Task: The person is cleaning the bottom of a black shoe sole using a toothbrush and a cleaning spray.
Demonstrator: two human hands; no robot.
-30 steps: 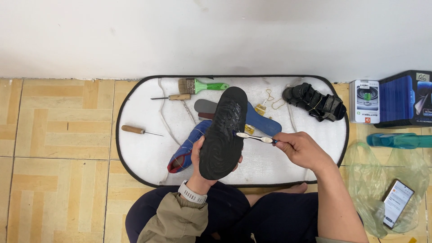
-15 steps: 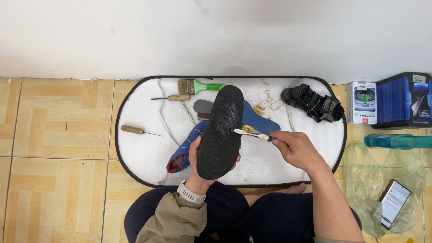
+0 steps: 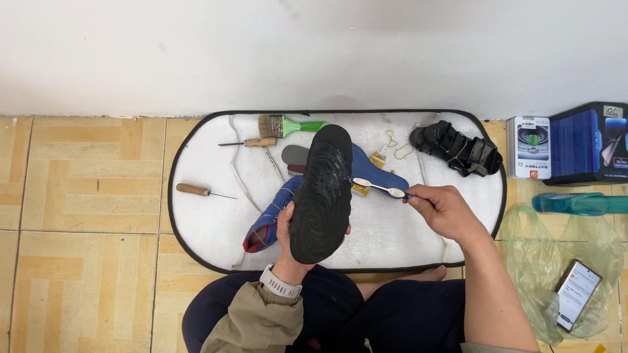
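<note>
Black rubber sole sits upright in my left hand, tread facing me, fingers wrapped around its lower edge from behind. My right hand pinches the handle of a small toothbrush, whose pale head touches the sole's right edge near mid-length. Behind the sole lies a blue shoe upper with red trim, and a blue insole just beside it. All rest on a white padded mat. Farther out: an awl at left, a green-handled paintbrush near the wall, a black sandal at right.
</note>
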